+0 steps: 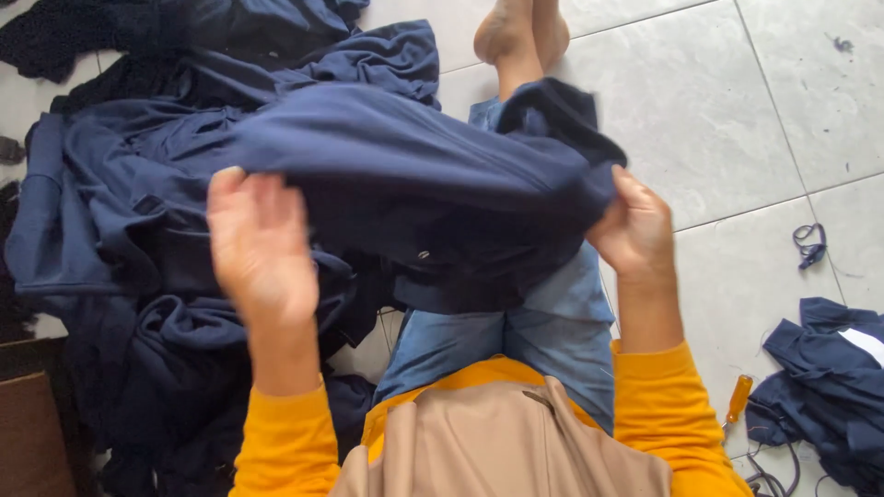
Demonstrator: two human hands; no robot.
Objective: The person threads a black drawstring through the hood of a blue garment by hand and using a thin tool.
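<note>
I hold a navy blue garment [414, 175] stretched across my lap between both hands. My left hand [260, 244] grips its left edge, fingers curled over the fabric, palm toward me. My right hand [633, 225] pinches the bunched right end of the same garment. A small metal snap button [424, 255] shows on its lower part. Under it are my legs in blue jeans [543, 331], stretched out over the tiles, with bare feet [520, 32] at the top.
A large heap of navy garments [120, 212] covers the floor on the left. Another small navy pile [829, 387] lies at the right, near an orange-handled tool [738, 398] and thread scraps [810, 244] on grey tiles [737, 120]. A brown box corner [32, 433] is bottom left.
</note>
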